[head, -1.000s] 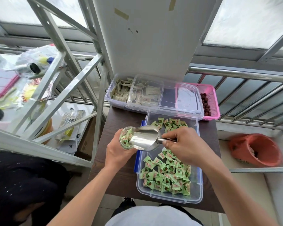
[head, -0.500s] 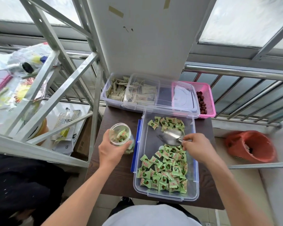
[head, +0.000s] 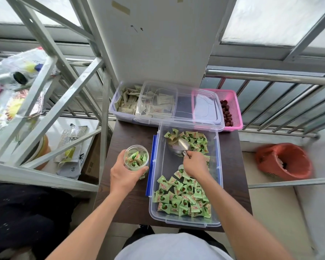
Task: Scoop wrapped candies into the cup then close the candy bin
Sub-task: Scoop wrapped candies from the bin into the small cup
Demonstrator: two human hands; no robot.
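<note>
Candies (head: pixel 182 197) are light, slippery-wrapped, loose; left hand (head: pixel 125 175) wraps the cup (head: pixel 136 158), right hand (head: pixel 195 165) pinches the scoop (head: pixel 178 146) handle.

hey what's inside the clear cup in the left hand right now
The clear cup, held by the left hand, contains several green wrapped candies, filling it partway. The fingers cover its lower side wall, so the bottom layer cannot be seen.
</note>
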